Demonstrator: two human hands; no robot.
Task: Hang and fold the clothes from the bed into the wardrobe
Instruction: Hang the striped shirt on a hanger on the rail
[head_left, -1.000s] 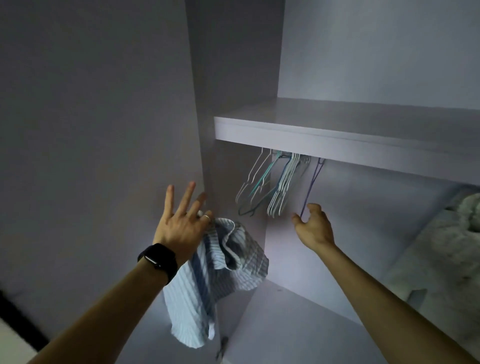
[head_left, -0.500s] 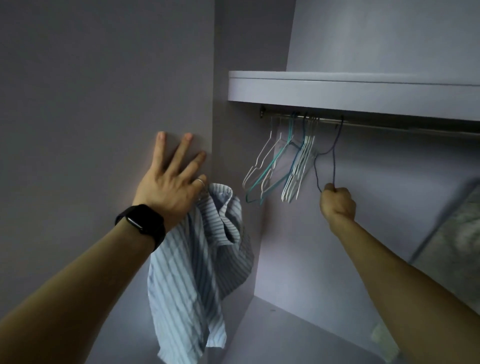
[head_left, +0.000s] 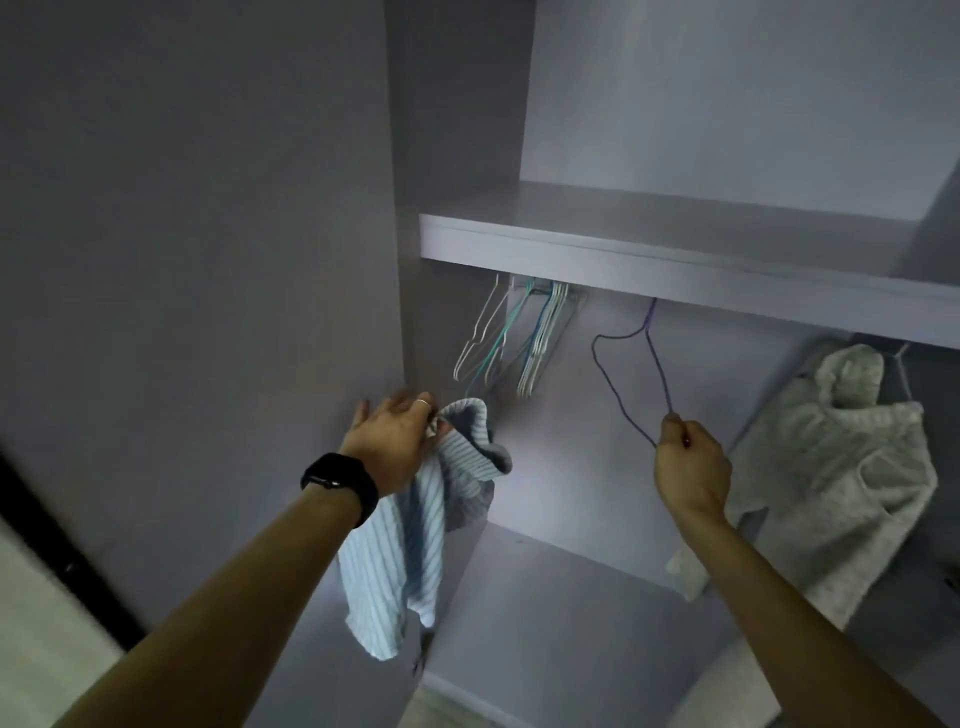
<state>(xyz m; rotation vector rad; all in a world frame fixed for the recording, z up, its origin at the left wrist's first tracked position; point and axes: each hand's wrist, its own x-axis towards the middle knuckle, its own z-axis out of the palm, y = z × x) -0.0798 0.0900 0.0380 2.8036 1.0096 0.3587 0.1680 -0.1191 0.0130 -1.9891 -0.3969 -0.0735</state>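
A pale lilac wardrobe (head_left: 208, 260) fills the view, its tall side panel at the left and a shelf (head_left: 675, 260) running across above the hanging space.

Beside that panel the left hand (head_left: 395, 441), with a dark watch (head_left: 340, 480) on its wrist, holds a blue-and-white striped shirt (head_left: 405, 545) by a bunched upper edge. The rest of the shirt dangles freely below. The fingers that pinch it are mostly hidden behind the back of the hand, so the hold looks slight, and the cloth could slip and drop to the wardrobe floor once attention moves to the other hand.

Further right, the right hand (head_left: 691, 467) is clenched around the lower corner of a thin purple hanger (head_left: 631, 374). The hanger's neck rises behind the shelf edge. The rail is hidden, so I cannot tell whether the hook sits on it. A downward or sideways tug could catch the hook there, or bend the thin wire. Threading the shirt on one-handed may twist the hanger out of the grip.

As for what the wardrobe holds: under the shelf, toward the left, hangs a tight bunch of hangers (head_left: 509, 338) — white, teal and blue — well apart from the purple one. At the far right a grey garment (head_left: 841, 467) hangs just beside the right forearm, close enough to be brushed or dragged.
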